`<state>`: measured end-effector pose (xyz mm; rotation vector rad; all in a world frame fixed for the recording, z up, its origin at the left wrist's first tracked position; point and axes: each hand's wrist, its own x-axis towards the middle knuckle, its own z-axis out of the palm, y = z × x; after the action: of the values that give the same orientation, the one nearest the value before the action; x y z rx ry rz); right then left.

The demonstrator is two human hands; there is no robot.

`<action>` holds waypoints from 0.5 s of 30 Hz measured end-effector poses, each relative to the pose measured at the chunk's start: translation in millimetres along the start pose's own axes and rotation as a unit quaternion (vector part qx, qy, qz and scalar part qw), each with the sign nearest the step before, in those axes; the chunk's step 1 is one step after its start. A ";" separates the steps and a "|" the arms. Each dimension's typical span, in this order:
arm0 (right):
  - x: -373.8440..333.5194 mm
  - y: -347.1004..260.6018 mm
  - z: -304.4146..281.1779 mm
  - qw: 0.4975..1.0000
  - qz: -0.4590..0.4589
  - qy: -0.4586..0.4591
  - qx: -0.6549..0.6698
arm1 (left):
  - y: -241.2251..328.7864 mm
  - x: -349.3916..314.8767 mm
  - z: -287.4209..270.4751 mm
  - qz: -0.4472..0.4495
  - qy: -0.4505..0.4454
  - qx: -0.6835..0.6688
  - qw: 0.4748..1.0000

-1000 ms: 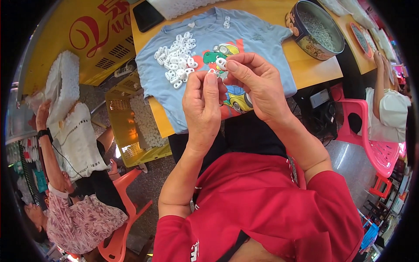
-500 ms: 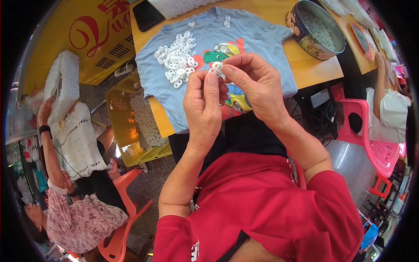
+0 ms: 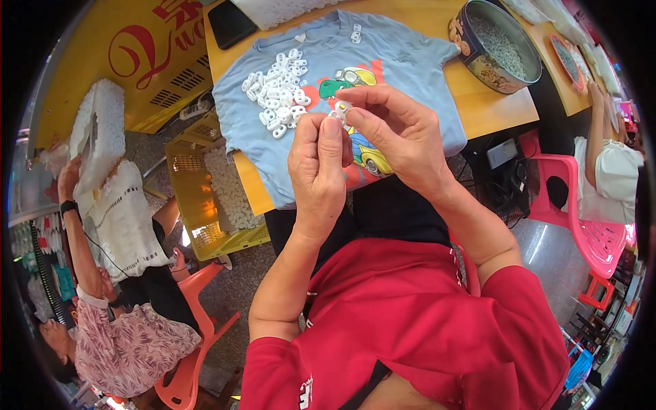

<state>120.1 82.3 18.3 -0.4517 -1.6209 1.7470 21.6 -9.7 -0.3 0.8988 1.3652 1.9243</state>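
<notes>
My left hand (image 3: 319, 167) has its thumb and fingers pinched on a small white plastic piece (image 3: 339, 109) with a hole and a yellowish spot in it. From the right, the thumb and forefinger of my right hand (image 3: 403, 133) curve round that same piece, tips against its edges. Whatever lies behind the fingertips is hidden. Beneath both hands a light blue T-shirt (image 3: 403, 65) with a printed dinosaur and car covers the table. Left of the hands, a loose pile of similar white plastic pieces (image 3: 277, 92) rests on the shirt.
A round tin (image 3: 502, 78) of small metallic-looking parts stands on the yellow table (image 3: 488, 109) at far right. A black phone (image 3: 232, 24) lies at far left. A yellow crate (image 3: 188, 198) of white pieces sits left, near a seated person (image 3: 130, 335). Another person (image 3: 605, 164) sits right.
My right forefinger has shifted up and left, away from the thumb, and the gap between them is wider. The left hand stays nearly still on the white piece.
</notes>
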 end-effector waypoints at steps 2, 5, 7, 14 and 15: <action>-0.1 1.1 -0.8 1.000 -0.006 -0.004 -0.001 | 0.1 -0.2 -0.2 0.000 -0.002 -0.002 1.000; -1.0 -0.2 -2.3 1.000 0.010 -0.010 -0.007 | 0.4 -0.2 -1.4 -0.002 -0.006 0.002 1.000; -0.7 -2.3 -1.8 1.000 0.009 -0.008 -0.005 | 1.5 0.3 -1.3 0.004 -0.008 0.018 1.000; -2.0 0.5 0.1 1.000 -0.009 0.005 -0.015 | 2.2 -0.6 0.4 0.026 0.011 0.044 0.999; -2.1 0.0 0.7 1.000 -0.009 0.006 -0.015 | 2.6 -1.2 0.1 0.020 0.013 0.036 0.999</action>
<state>121.1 80.4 17.9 -0.4595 -1.6396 1.7070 22.1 -11.3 2.0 0.9442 1.4505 1.9337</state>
